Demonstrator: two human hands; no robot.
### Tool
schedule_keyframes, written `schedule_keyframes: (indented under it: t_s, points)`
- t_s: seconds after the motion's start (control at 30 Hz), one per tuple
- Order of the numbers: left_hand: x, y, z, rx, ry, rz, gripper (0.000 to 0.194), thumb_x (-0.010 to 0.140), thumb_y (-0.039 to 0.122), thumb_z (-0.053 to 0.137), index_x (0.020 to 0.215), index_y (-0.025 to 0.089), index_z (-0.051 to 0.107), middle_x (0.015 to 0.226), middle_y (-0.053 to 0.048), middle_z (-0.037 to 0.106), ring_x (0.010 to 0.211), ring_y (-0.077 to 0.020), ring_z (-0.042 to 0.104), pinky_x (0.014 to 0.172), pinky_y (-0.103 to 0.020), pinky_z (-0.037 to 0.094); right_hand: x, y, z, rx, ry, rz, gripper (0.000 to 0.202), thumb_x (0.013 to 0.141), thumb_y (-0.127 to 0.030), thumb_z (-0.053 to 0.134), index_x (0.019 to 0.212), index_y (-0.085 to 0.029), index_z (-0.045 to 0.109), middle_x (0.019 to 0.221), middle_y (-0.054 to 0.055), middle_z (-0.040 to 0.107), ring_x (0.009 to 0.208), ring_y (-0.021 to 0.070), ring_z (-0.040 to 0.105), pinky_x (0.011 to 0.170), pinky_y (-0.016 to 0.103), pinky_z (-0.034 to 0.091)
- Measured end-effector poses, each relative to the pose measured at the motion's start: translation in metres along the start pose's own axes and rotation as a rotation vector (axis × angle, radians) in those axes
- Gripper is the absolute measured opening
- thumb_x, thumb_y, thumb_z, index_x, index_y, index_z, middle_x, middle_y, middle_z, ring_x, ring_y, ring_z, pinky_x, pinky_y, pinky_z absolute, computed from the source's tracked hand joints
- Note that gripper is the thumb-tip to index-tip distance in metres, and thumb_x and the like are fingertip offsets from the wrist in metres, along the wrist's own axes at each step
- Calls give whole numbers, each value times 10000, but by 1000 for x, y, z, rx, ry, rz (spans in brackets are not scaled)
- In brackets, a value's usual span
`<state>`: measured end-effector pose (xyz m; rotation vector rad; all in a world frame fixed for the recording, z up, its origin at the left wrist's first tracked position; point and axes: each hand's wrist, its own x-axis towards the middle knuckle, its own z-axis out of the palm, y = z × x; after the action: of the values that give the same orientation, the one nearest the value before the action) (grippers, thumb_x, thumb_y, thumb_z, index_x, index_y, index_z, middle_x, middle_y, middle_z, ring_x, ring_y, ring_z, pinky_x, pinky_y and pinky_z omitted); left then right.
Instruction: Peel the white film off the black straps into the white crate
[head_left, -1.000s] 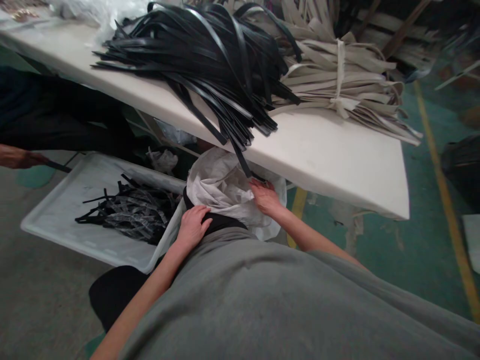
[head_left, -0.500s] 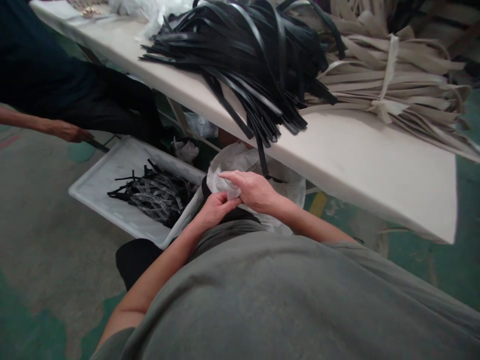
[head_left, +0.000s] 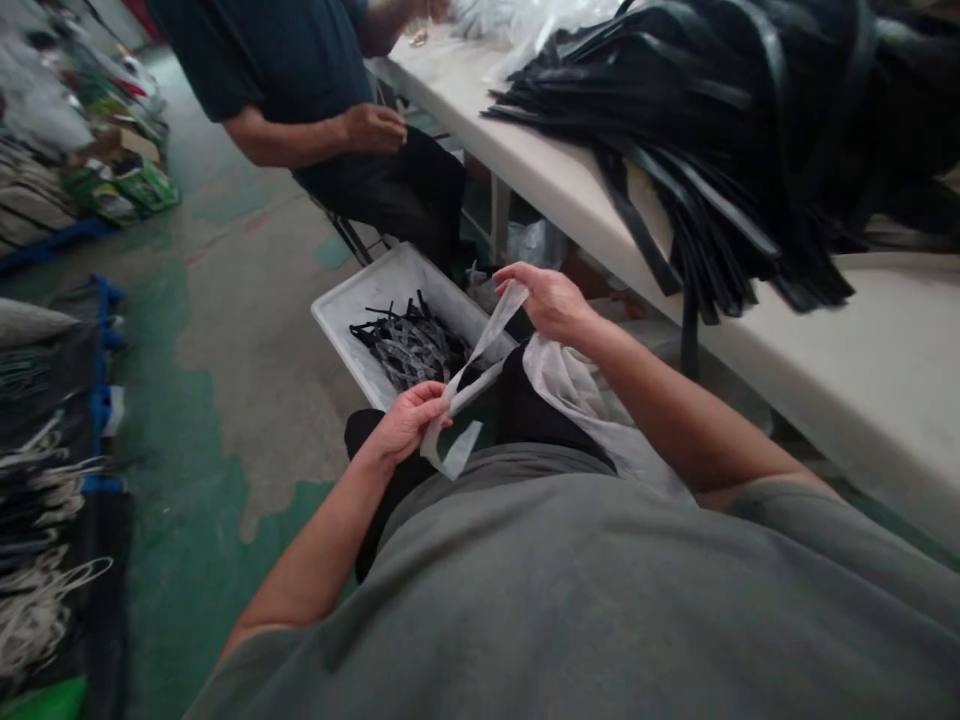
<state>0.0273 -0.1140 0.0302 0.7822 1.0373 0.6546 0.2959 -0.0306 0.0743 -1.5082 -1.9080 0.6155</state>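
Observation:
A thin, whitish translucent strip (head_left: pixel 484 345) stretches between my two hands above my lap. My left hand (head_left: pixel 411 420) pinches it near its lower end, and a loose tail curls below the fingers. Higher up and to the right, my right hand (head_left: pixel 551 300) grips the strip's other end between thumb and fingers. A white sheet-like bag (head_left: pixel 574 385) lies over my right thigh, under the right forearm. Just beyond my hands, a white plastic bin (head_left: pixel 341 315) holds a tangle of black and grey strips (head_left: pixel 412 345).
A white table (head_left: pixel 825 350) runs along the right, bearing a large heap of black straps (head_left: pixel 675 120) whose ends hang over its edge. Across from me sits a person in dark clothes (head_left: pixel 292 80). Bundles of cord (head_left: pixel 45 600) lie at the left beside a blue pallet (head_left: pixel 105 350).
My hands have moved apart, drawing the bunched white material out into a long strip. The view has swung left, and the other person's hand has left the bin's edge.

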Motion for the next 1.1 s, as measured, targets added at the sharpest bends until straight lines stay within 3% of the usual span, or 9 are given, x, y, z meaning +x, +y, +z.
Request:
schedule_keyframes:
  t_s: [0.1,0.2,0.37,0.47,0.53,0.67,0.77,0.87,1.1]
  points:
    - [-9,-4,-21,22,45,6,422,558,368,861,861,158,657,706,27,630,552,-82,561,532,-198,439,22,-6,16,140,-4,-68,363,923,-329,432,1172,-189,655,1030,66,734,951,259,670,884,408,495]
    - [-15,-15,-35,127,63,41,343,593,368,843,761,136,654,642,33,595,534,-60,501,518,-181,382,28,-20,35,291,62,-154,450,966,-434,377,1264,-184,605,1195,98,682,1056,252,642,943,426,475]
    - [-12,-30,-30,215,-110,25,318,660,417,803,764,146,674,680,5,646,612,-101,555,618,-229,441,19,-45,61,495,31,-335,595,993,-552,254,1433,-203,450,1512,114,420,1345,234,450,1101,432,358]
    - [-2,-22,-20,110,-79,150,449,707,517,753,970,158,697,927,-71,715,854,-171,649,795,-287,492,8,-55,69,454,12,-423,601,1000,-544,218,1473,-220,397,1583,101,295,1445,224,294,1162,434,263]
    - [6,-10,-13,-1,-22,245,565,710,592,720,1074,162,678,1023,-103,707,945,-198,653,833,-303,498,0,-59,74,371,-15,-478,601,1000,-535,206,1490,-227,365,1598,109,254,1461,230,257,1171,462,231]
    - [17,18,0,-184,17,330,608,637,618,763,1041,171,682,943,-71,711,836,-166,656,754,-272,519,-15,-58,86,135,-49,-578,595,981,-519,259,1488,-227,366,1605,123,226,1481,252,195,1180,527,126]
    - [19,29,11,-273,24,295,483,613,508,828,930,170,690,783,0,683,659,-93,603,664,-219,502,-23,-54,94,65,-5,-628,568,976,-453,304,1474,-192,387,1596,145,241,1482,251,189,1184,520,104]
    - [18,29,19,-329,-2,241,390,615,364,856,911,176,684,756,33,663,590,-51,555,627,-191,486,-28,-50,93,11,18,-675,538,957,-379,367,1452,-177,419,1586,151,268,1482,257,184,1182,520,108]
    - [23,22,7,-325,-36,96,358,595,215,838,906,181,664,816,24,667,637,-64,579,636,-200,490,-31,-45,90,-112,-113,-700,594,868,-256,519,1452,-270,411,1604,76,252,1488,259,157,1178,549,111]
